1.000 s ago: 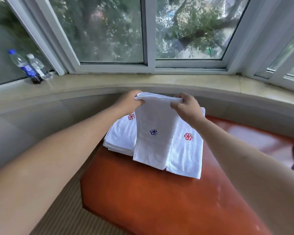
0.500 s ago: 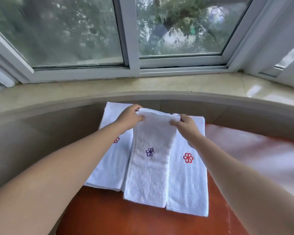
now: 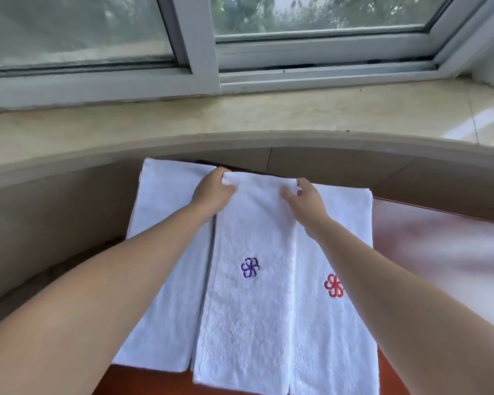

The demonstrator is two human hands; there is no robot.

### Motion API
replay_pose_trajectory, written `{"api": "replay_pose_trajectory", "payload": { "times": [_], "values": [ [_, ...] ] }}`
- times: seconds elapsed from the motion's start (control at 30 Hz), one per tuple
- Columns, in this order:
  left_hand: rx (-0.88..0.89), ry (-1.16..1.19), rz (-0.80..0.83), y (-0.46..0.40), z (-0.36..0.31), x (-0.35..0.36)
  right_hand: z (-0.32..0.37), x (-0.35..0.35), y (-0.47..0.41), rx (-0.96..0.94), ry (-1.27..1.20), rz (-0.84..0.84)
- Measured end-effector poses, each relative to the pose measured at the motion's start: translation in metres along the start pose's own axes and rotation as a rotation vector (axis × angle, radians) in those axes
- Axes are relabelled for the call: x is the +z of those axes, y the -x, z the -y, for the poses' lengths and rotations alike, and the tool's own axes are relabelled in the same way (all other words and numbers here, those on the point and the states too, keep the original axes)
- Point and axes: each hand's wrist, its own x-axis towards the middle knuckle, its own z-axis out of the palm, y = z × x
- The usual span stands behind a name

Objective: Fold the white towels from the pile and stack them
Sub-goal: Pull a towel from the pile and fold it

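A folded white towel with a purple flower mark [image 3: 250, 267] lies lengthwise on the stack of folded white towels [image 3: 169, 252], its far end toward the far edge of the reddish-brown counter [image 3: 428, 238]. The left hand [image 3: 211, 192] grasps the towel's far left corner, fingers curled round the fold. The right hand [image 3: 305, 201] is at the far right corner, thumb on top of the cloth and fingers bent at its edge, so its grip is also grasping the towel. To the right, partly beneath, lies a towel with a red flower mark [image 3: 334, 285]. A stone window sill [image 3: 240, 115] runs beyond the counter.
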Motion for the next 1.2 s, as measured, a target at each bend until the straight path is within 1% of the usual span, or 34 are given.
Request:
{"api": "replay_pose_trajectory", "payload": {
  "times": [0.1, 0.2, 0.33, 0.4, 0.5, 0.6, 0.67, 0.73, 0.83, 0.9, 0.97, 1.03, 1.1, 1.17, 1.2],
  "values": [
    [0.013, -0.073, -0.013, -0.005, 0.012, 0.011, -0.012, 0.01, -0.013, 0.028, 0.127, -0.025],
    [0.002, -0.045, -0.002, -0.005, 0.012, 0.012, -0.012, 0.014, -0.015, 0.044, 0.175, -0.054],
    [-0.05, 0.071, 0.095, 0.011, 0.01, 0.003, -0.01, 0.01, 0.01, 0.114, -0.053, -0.005],
    [-0.05, 0.095, 0.149, 0.029, 0.012, 0.0, -0.015, 0.005, 0.033, 0.152, -0.125, 0.023],
    [-0.092, 0.073, 0.221, 0.066, 0.02, -0.005, -0.033, 0.0, 0.073, 0.216, -0.153, 0.089],
    [-0.145, 0.053, 0.251, 0.106, 0.032, -0.003, -0.056, 0.002, 0.114, 0.296, -0.144, 0.118],
    [-0.174, -0.007, 0.272, 0.134, 0.043, 0.001, -0.073, 0.006, 0.14, 0.346, -0.136, 0.14],
    [-0.177, -0.075, 0.306, 0.16, 0.056, 0.006, -0.086, 0.009, 0.164, 0.388, -0.139, 0.221],
    [-0.161, -0.112, 0.372, 0.188, 0.071, 0.004, -0.097, 0.01, 0.194, 0.438, -0.124, 0.413],
    [-0.124, -0.08, 0.356, 0.199, 0.079, -0.002, -0.103, 0.012, 0.209, 0.43, -0.095, 0.478],
    [-0.089, -0.052, 0.268, 0.211, 0.088, -0.005, -0.111, 0.017, 0.224, 0.418, -0.116, 0.487],
    [-0.066, -0.115, 0.219, 0.225, 0.096, -0.003, -0.12, 0.022, 0.237, 0.433, -0.123, 0.503],
    [-0.045, -0.195, 0.245, 0.242, 0.103, 0.001, -0.129, 0.025, 0.252, 0.434, -0.145, 0.487],
    [-0.029, -0.271, 0.282, 0.257, 0.105, 0.001, -0.133, 0.027, 0.263, 0.384, -0.148, 0.401],
    [-0.008, -0.331, 0.286, 0.263, 0.106, 0.001, -0.134, 0.027, 0.268, 0.33, -0.096, 0.34]
  ]
}}
